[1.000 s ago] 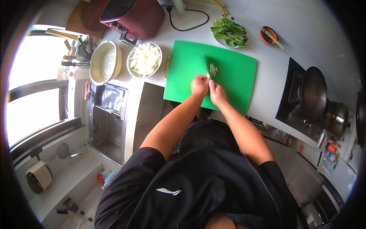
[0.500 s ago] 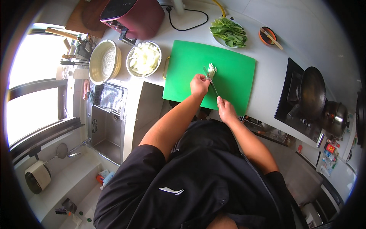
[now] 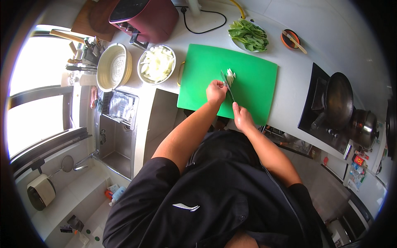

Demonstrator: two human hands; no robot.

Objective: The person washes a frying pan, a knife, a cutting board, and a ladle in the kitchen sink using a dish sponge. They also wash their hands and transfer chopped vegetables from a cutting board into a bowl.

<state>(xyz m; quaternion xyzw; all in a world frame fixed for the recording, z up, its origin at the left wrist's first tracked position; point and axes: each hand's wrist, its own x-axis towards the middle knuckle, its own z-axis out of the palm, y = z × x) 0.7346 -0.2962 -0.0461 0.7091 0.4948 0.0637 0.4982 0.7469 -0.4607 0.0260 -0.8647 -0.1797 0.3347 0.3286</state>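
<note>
Knife over green board looked light, stiff, best held by handle, which right hand gripped; left hand curled, contents unclear.

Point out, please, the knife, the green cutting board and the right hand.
Knife [image 3: 228,86], head view: on its blade.
Green cutting board [image 3: 253,80], head view: bare surface.
Right hand [image 3: 243,117], head view: its middle.

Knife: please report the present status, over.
Right grip closed on knife. Left grip beside blade, its hold unclear. White slices on board, next to blade. Possibly in the way: left fingers.
</note>
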